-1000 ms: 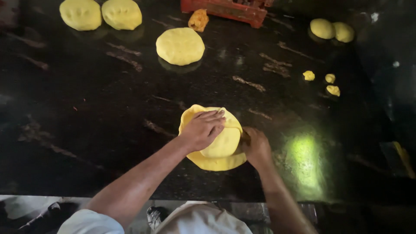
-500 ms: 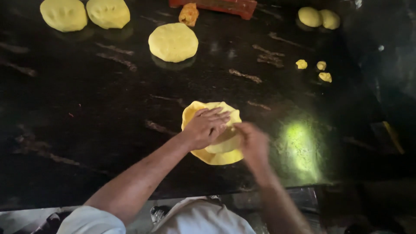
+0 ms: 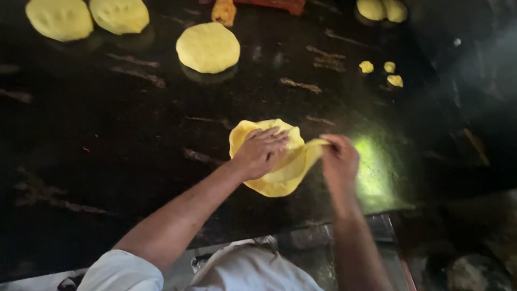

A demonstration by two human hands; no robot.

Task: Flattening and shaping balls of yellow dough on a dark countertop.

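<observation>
1. The yellow dough sheet (image 3: 280,175) is pressed flat under the spread fingers of the left hand (image 3: 261,152).
2. Its right edge is pinched between the closed fingertips of the right hand (image 3: 339,156) and lifted off the dark counter (image 3: 107,161).
3. A thicker dough disc (image 3: 208,47) lies well beyond the fingers.

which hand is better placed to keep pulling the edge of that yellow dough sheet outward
Probably the right hand: it already pinches the dough sheet at its lifted right edge, while the left hand lies flat on top.
</observation>
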